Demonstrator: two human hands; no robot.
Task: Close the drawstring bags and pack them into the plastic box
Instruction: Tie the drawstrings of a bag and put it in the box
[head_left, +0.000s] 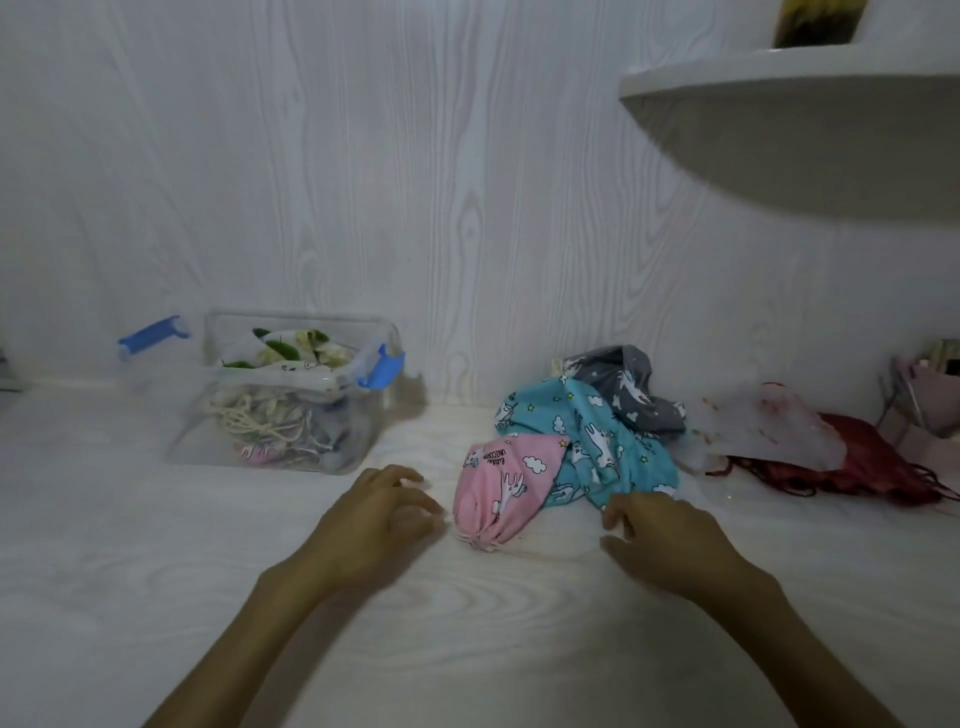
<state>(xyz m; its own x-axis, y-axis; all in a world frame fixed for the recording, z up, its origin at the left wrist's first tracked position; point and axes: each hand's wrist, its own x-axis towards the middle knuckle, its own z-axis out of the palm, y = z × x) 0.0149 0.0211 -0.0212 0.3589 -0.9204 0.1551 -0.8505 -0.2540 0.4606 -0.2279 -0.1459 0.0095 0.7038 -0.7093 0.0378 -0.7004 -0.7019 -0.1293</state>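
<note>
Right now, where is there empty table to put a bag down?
Bare table lies in front of both hands, and between the box and the pink bag. It is crowded on the right: bag pile, clear plastic, red cloth.

The far part of the teal bag (592, 441) is being covered by the grey bag (626, 387), its near corner by the right hand (670, 540). The red netting (862, 467) is being partly hidden under a translucent sheet (769, 431). Bags in the plastic box (291, 395) are being blurred by its walls.
</note>
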